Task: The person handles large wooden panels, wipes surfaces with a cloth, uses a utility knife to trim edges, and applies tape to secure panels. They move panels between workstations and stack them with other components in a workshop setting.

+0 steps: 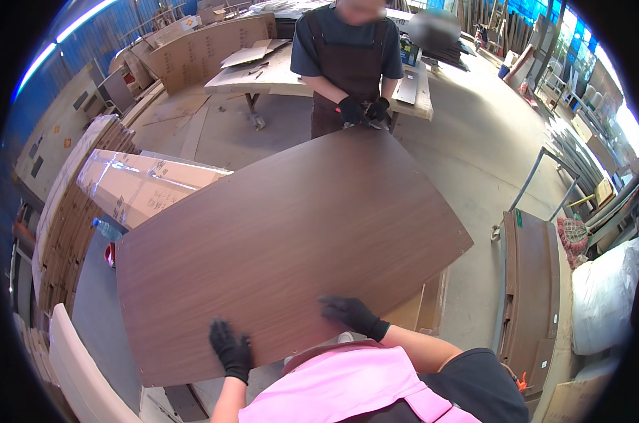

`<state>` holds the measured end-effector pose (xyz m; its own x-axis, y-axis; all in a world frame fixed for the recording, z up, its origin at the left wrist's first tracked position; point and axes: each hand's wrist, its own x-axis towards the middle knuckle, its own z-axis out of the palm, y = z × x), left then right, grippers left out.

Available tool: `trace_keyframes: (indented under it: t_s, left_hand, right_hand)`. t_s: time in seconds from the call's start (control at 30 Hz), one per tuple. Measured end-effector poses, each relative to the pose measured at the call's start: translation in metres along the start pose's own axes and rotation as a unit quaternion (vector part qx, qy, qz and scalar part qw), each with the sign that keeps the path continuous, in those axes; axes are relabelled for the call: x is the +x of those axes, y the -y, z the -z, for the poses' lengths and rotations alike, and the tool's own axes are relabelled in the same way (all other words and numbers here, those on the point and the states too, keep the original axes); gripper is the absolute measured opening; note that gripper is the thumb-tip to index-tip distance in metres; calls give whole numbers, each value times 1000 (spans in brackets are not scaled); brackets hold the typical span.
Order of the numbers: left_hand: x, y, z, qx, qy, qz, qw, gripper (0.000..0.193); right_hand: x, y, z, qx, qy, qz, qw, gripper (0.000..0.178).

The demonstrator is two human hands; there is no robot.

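Leaning over a big, flat, brown wood-grain panel (284, 247), smack in the middle of the frame.
Got the black-gloved left hand (230, 349) open on it at lower left of center, palm down with fingers spread, not gripping anything. Got the black-gloved right hand (352, 315) at lower center, also opened out, with fingers stretched leftward over the panel; kinda blurry, so can't tell how hard it's pressed, if at all. Up at top center, a co-worker in a dark brown apron (351, 53), with black-gloved fists (365, 111) close together at the panel's far edge; can't make out the small thing there. Also spotted: a long, tape-wrapped brown cardboard box (143, 176) at left and a stack of long brown boards (534, 275) at right.
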<state>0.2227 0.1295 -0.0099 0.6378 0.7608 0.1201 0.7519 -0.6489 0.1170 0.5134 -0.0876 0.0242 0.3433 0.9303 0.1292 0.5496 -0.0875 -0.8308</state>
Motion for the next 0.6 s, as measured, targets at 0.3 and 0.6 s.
trace_keyframes:
  t_s: [0.3,0.6]
  left_hand:
    - [35,-112,4,-79,84,-323,939,73]
    - [69,153,19,40,10,123,992,67]
  right_hand:
    - [-25,-1,7,-17,-86,-93,992,19]
    - [-66,9,13,106,-184,-194,958,24]
